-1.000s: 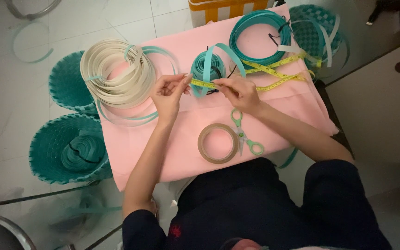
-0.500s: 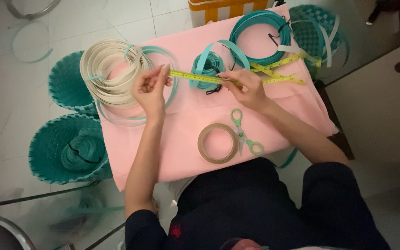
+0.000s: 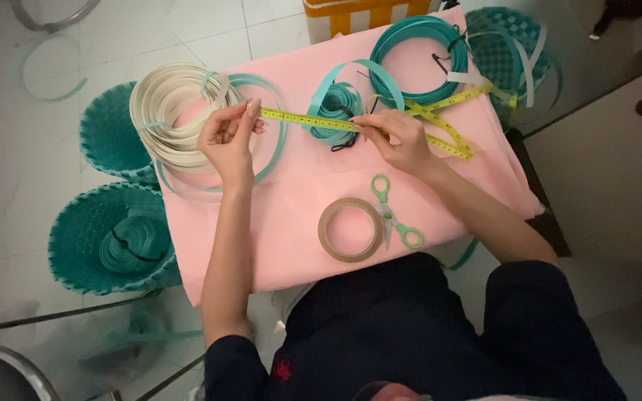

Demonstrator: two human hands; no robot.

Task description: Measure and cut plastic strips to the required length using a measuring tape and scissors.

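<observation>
left hand (image 3: 226, 137) and right hand (image 3: 399, 137) are each pinching the yellow measuring tape (image 3: 307, 119), stretching it over the small teal strap coil (image 3: 334, 113) on the pink cloth (image 3: 299, 193). judging: tape is wanting even tension, flat along strap.

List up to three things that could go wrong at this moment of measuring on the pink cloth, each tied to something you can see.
The yellow tape measure, stretched between left hand and right hand, might slip from either pinch. Its slack tail could snag the teal strip coil. The green-handled scissors near the right forearm could get knocked.
</observation>
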